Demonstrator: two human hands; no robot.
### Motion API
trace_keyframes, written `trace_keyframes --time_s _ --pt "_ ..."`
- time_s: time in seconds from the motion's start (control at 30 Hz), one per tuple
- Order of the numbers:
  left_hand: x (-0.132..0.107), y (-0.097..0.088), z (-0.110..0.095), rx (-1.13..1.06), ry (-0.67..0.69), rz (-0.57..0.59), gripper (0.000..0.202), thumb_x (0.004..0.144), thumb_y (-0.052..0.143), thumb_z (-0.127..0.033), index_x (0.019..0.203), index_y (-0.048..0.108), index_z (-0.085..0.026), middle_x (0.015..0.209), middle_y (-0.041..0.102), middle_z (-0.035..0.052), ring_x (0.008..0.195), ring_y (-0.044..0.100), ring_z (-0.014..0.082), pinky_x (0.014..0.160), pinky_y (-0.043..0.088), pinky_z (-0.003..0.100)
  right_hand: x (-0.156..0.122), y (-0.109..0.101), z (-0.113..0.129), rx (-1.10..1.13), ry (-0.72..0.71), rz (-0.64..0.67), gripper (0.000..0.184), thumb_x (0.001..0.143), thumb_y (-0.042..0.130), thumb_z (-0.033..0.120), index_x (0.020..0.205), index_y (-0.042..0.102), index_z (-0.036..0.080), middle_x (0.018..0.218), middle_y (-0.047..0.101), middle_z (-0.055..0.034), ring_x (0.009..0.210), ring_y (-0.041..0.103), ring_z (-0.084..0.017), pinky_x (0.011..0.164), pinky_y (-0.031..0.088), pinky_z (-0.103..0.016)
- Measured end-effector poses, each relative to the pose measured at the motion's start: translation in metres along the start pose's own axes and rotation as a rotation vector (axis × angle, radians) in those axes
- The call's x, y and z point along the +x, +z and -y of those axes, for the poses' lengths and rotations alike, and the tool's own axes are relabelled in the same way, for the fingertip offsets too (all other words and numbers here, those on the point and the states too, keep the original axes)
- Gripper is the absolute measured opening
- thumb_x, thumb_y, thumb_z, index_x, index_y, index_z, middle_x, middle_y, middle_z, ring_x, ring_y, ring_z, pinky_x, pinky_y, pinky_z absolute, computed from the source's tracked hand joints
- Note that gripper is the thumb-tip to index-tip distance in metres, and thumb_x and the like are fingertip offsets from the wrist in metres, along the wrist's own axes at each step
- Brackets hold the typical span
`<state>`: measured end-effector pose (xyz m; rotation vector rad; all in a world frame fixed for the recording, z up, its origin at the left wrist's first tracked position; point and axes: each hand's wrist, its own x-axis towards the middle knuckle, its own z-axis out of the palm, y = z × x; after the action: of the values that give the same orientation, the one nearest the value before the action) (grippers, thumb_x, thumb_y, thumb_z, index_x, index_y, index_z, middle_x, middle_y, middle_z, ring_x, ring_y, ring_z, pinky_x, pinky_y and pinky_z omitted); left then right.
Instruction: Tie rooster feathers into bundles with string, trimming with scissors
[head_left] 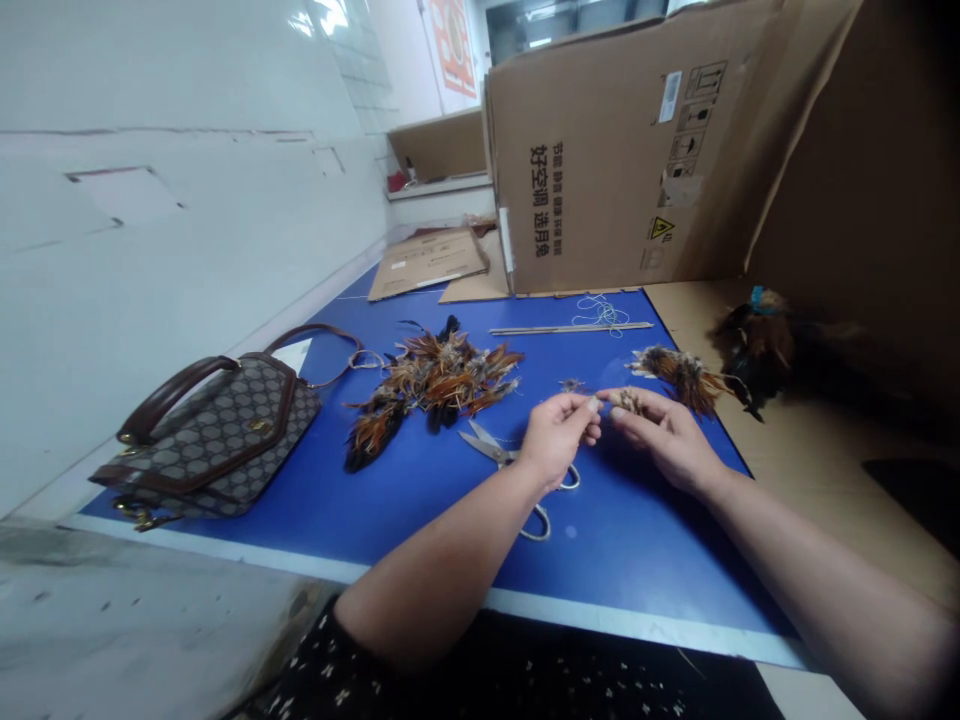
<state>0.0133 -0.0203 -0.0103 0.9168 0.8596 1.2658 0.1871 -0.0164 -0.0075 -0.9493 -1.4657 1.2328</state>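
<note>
Both hands meet above the blue tabletop point(420, 490). My right hand point(664, 435) is closed round a small bundle of brown feathers point(628, 402), its fingers partly covering it. With thumb and fingertips pinched, my left hand point(559, 435) is at the bundle's left end; what sits in the pinch is too small to make out. Open-bladed scissors point(495, 450) lie below my left forearm and wrist, partly hidden. A large pile of brown and black feathers point(442, 375) spreads to the left. Just beyond my right hand rests another feather bunch point(679, 375).
A patterned handbag point(225, 430) stands at the left by the wall. Thin sticks point(570, 329) and tangled string point(604, 315) lie farther back. A big cardboard box point(615, 170) rises behind them. More feathers with a blue tie point(761, 330) lie on cardboard at the right.
</note>
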Motion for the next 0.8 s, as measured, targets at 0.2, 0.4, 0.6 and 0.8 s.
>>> trace_keyframes --time_s 0.2,0.4,0.6,0.8 --pt "0.000 0.002 0.002 -0.002 0.007 -0.056 0.046 0.073 0.087 -0.051 0.090 0.069 -0.012 0.076 0.065 0.0026 0.060 0.058 0.0092 0.058 0.043 0.025 0.005 -0.002 -0.004 0.088 0.045 -0.023 0.027 0.099 0.063 0.048 0.093 0.064 0.021 0.080 0.060 -0.0005 0.059 0.046 -0.011 0.049 0.033 -0.025" --pt "-0.001 0.004 0.003 -0.038 0.013 -0.079 0.045 0.073 0.087 -0.049 0.092 0.069 -0.013 0.077 0.066 0.0027 0.061 0.058 0.0091 0.060 0.044 0.025 0.003 0.002 -0.002 -0.014 0.023 -0.002 0.032 0.094 0.071 0.050 0.089 0.061 0.021 0.074 0.058 0.0016 0.056 0.044 -0.010 0.051 0.034 -0.026" --pt "-0.001 0.004 0.007 -0.073 0.024 -0.092 0.041 0.075 0.087 -0.047 0.092 0.070 -0.013 0.077 0.067 0.0026 0.061 0.058 0.0090 0.061 0.044 0.025 0.002 0.007 -0.002 -0.014 0.019 -0.027 0.035 0.092 0.073 0.053 0.087 0.061 0.021 0.072 0.059 0.0014 0.053 0.044 -0.009 0.049 0.034 -0.026" --pt "0.001 0.004 0.012 -0.107 0.045 -0.119 0.042 0.074 0.088 -0.046 0.092 0.071 -0.013 0.078 0.067 0.0027 0.062 0.058 0.0091 0.062 0.045 0.026 0.002 0.011 -0.003 0.028 0.013 -0.069 0.038 0.091 0.075 0.055 0.083 0.059 0.021 0.067 0.058 0.0017 0.051 0.044 -0.009 0.046 0.032 -0.025"
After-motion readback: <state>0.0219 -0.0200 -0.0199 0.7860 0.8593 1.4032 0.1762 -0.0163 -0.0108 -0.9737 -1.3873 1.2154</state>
